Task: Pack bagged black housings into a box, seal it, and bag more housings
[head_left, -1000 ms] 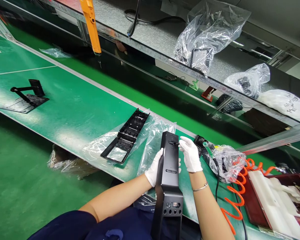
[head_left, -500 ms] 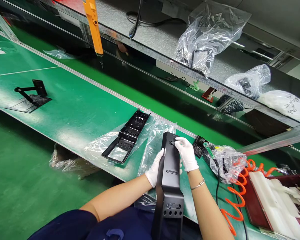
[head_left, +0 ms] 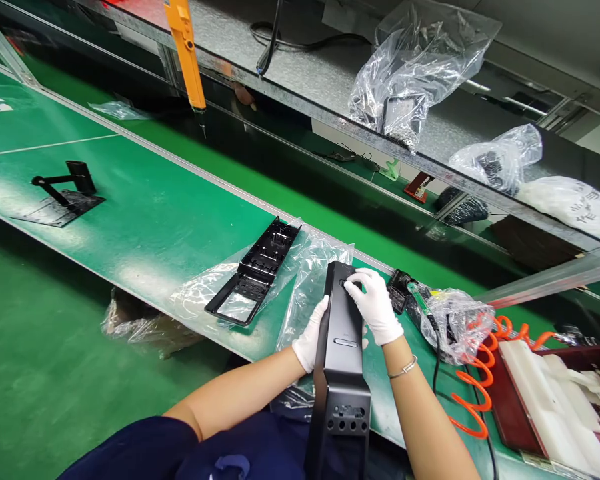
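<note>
A long black housing stands tilted toward me on the edge of the green conveyor belt. My left hand, in a white glove, grips its left side. My right hand, gloved too, rests on the housing's upper face with fingertips pressed over a slot near the top. Whatever the fingertips hold is hidden. A clear plastic bag lies under and behind the housing.
A black ribbed tray part lies on plastic to the left. A small black stand sits far left on the belt. An orange screwdriver hangs above. To the right are a bagged tool, an orange coiled hose and a red box.
My right hand moved from the housing's right edge onto its upper face, fingers now covering the top slot. The left hand and housing stayed nearly still.
</note>
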The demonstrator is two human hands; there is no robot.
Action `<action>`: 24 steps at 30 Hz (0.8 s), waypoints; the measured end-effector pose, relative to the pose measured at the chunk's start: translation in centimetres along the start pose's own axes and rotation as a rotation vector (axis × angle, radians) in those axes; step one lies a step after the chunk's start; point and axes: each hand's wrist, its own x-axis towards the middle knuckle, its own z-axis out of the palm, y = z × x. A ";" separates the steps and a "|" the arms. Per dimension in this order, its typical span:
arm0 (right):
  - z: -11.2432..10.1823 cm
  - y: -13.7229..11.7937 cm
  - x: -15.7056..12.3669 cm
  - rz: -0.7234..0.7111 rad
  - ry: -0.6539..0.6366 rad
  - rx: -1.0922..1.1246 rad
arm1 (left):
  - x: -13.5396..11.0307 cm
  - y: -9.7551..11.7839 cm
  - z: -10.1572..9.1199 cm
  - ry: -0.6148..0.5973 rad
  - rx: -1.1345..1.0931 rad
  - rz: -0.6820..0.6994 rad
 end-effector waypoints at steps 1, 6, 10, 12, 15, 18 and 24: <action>0.1 0.0 0.1 0.003 -0.023 0.001 | 0.0 0.0 0.1 -0.003 0.001 -0.016; -0.1 0.5 0.0 0.079 0.012 0.085 | -0.3 0.0 0.3 -0.056 -0.008 -0.068; -0.9 0.3 0.0 0.456 0.166 0.314 | -0.3 0.1 0.2 -0.098 -0.017 -0.104; -1.0 -0.2 0.1 0.656 0.051 0.414 | -0.3 0.1 0.2 -0.118 -0.013 -0.111; -0.7 -1.0 0.3 0.707 -0.252 0.569 | -0.3 0.0 0.3 -0.120 -0.001 -0.106; -0.2 -1.6 0.5 0.691 -0.282 0.669 | -0.4 -0.1 0.2 -0.087 0.009 -0.097; 0.7 -1.2 0.1 0.711 -0.175 0.766 | -0.3 0.1 -0.6 -0.033 -0.034 -0.148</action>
